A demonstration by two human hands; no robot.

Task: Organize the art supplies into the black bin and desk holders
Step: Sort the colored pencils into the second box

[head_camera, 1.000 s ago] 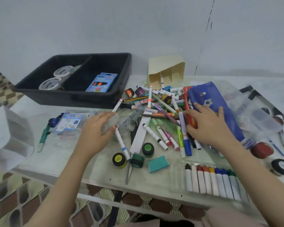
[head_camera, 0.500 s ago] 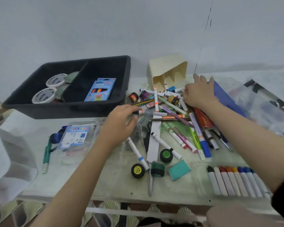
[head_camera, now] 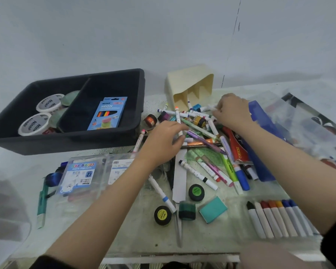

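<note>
— What stands behind it all?
— A plain, pale grey painted wall (head_camera: 124,32). One thin, dark broken line (head_camera: 237,22) runs down it on the right.
— And the furniture?
— A pale green, speckled tabletop (head_camera: 211,241) with a white front edge, its far side meeting that wall.
— The light?
— Soft, even and rather cool. The shadows are faint.

You have bare floor in the black bin (head_camera: 142,94), right compartment, beside the pencil box (head_camera: 108,113); the marker pile (head_camera: 202,131) crowds the tipped cream holder (head_camera: 190,80) at its mouth.
</note>
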